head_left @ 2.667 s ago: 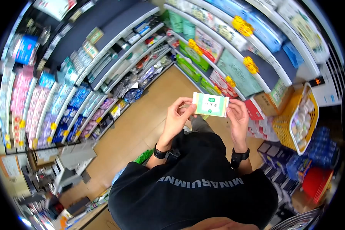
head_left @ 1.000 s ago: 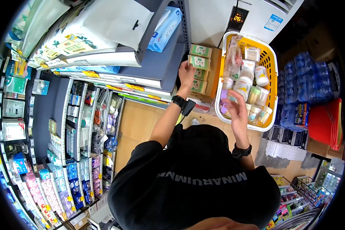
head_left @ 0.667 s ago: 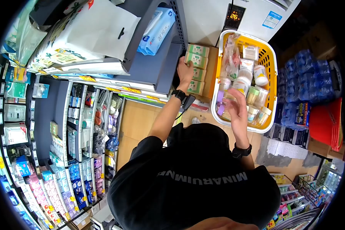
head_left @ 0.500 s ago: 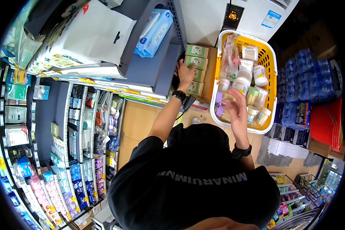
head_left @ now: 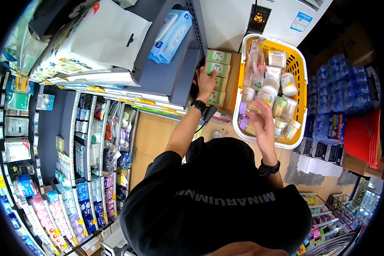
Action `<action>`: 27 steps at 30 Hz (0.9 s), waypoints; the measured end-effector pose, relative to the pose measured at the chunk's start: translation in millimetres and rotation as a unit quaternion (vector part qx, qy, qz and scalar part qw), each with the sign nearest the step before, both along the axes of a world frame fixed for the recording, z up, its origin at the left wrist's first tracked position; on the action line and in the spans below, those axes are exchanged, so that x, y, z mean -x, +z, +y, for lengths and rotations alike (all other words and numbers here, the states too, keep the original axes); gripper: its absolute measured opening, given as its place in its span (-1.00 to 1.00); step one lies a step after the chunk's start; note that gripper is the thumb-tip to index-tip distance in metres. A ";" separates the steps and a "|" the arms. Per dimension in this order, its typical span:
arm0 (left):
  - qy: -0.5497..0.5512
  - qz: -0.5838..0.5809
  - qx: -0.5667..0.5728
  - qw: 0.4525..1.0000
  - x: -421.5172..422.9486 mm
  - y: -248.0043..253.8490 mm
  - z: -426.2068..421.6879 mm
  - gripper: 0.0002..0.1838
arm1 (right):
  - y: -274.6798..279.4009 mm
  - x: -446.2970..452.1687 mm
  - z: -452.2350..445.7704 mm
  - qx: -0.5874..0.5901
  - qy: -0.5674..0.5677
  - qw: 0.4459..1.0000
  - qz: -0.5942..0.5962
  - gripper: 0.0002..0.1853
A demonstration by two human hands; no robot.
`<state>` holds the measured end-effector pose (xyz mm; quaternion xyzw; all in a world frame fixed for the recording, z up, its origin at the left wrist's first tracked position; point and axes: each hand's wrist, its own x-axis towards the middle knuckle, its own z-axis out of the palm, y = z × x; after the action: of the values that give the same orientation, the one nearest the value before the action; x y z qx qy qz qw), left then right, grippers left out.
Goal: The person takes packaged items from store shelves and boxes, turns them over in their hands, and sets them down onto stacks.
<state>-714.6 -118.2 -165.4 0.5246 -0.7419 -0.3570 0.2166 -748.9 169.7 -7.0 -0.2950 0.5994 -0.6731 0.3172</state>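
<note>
My left hand (head_left: 206, 84) is at the left side of a row of green-and-cream packs (head_left: 217, 69) in a cardboard box (head_left: 233, 85). Its thumb side touches the second pack from the back, and its other fingers are apart, partly lost in the dark gap beside the shelf. Over the near part of a yellow basket with a white rim (head_left: 304, 85), my right hand (head_left: 264, 123) stays open with bent fingers, holding nothing. White tubs (head_left: 289, 84), cotton swab containers (head_left: 271, 85) and lilac-capped items (head_left: 243, 123) lie in the basket.
A grey shelf (head_left: 160, 79) with a blue wipes pack (head_left: 171, 37) borders the box on the left. Behind stands a white appliance (head_left: 226, 21). Wrapped blue bottles (head_left: 343, 85) and red baskets (head_left: 362, 138) are at the right.
The view has swung from the aisle to the basket and box. The pack both hands held earlier is no longer between them. Lately my left hand's fingers have spread slightly; my right hand barely moved.
</note>
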 end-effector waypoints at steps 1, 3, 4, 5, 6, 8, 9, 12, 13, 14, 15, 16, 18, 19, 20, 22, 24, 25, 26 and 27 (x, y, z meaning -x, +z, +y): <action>0.001 0.001 0.000 1.000 0.5 -5.2 -1.7 -0.26 | 0.0 -0.3 0.2 -0.001 0.003 1.000 0.005 -0.45; 0.017 -0.012 0.018 1.000 2.3 -14.8 -4.3 -0.16 | 1.0 -1.5 0.1 -0.005 0.007 1.000 0.013 -0.45; 0.018 -0.010 0.019 1.000 2.8 -17.3 -3.6 -0.16 | 1.8 -1.8 -0.2 -0.008 0.011 1.000 0.020 -0.46; 0.019 -0.022 0.023 0.999 2.5 -19.8 -2.5 -0.12 | 2.7 -2.0 -0.9 -0.007 0.012 1.000 0.022 -0.46; 0.021 -0.034 0.027 0.999 0.2 -19.9 0.5 -0.07 | 3.2 -3.1 -0.9 -0.004 0.014 1.000 0.024 -0.46; 0.003 -0.034 0.024 0.999 -7.6 1.4 16.0 -0.07 | 4.1 -5.2 -1.4 0.000 0.019 0.999 0.028 -0.47; -0.017 -0.035 0.019 0.999 -13.2 16.2 25.6 -0.07 | 4.5 -5.9 -1.5 0.008 0.022 0.999 0.031 -0.47; -0.077 0.051 0.010 0.996 -35.9 52.5 49.2 -0.06 | 9.5 -10.7 -4.2 0.023 0.028 0.999 0.027 -0.49; -0.098 0.057 0.018 0.993 -45.8 67.6 56.9 -0.12 | 11.5 -12.7 -5.7 0.029 0.028 0.999 0.019 -0.50; -0.094 0.058 0.019 0.994 -56.7 79.9 63.8 -0.12 | 12.5 -14.3 -7.3 0.030 0.032 0.999 0.020 -0.50; -0.147 0.155 -0.037 0.976 -67.3 90.7 70.5 -0.18 | 13.4 -15.3 -8.7 0.036 0.040 0.998 0.012 -0.51; -0.198 0.251 -0.091 0.943 -77.4 100.5 77.4 -0.24 | 14.7 -16.8 -10.4 0.043 0.048 0.998 0.004 -0.52; -0.216 0.271 -0.081 0.934 -99.0 123.7 90.7 -0.37 | 18.0 -21.9 -14.9 0.044 0.054 0.998 -0.003 -0.54; -0.261 0.267 -0.090 0.923 -112.9 142.3 96.2 -0.40 | 18.8 -23.5 -16.9 0.048 0.069 0.996 -0.012 -0.54; -0.305 0.262 -0.098 0.910 -126.5 157.7 101.5 -0.43 | 20.0 -26.1 -19.5 0.051 0.085 0.995 -0.021 -0.54; -0.290 0.288 -0.112 0.906 -149.4 178.1 111.9 -0.44 | 26.3 -34.9 -26.0 0.059 0.108 0.992 -0.025 -0.53; -0.271 0.315 -0.126 0.901 -173.7 186.6 120.2 -0.46 | 30.4 -45.3 -32.7 0.071 0.133 0.988 -0.031 -0.52; -0.265 0.351 -0.111 0.891 -186.3 189.1 123.1 -0.48 | 29.5 -48.8 -36.6 0.074 0.149 0.985 -0.033 -0.50; -0.259 0.386 -0.095 0.880 -198.9 191.7 125.7 -0.50 | 31.7 -53.7 -40.5 0.076 0.161 0.983 -0.032 -0.50; -0.254 0.414 -0.094 0.869 -212.3 194.7 127.7 -0.51 | 34.4 -59.1 -44.4 0.082 0.180 0.980 -0.035 -0.49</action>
<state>-502.3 9.5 29.2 0.1401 -0.6546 -0.6520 0.3560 -689.8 125.3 27.4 -0.3991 0.4677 -0.6620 0.4286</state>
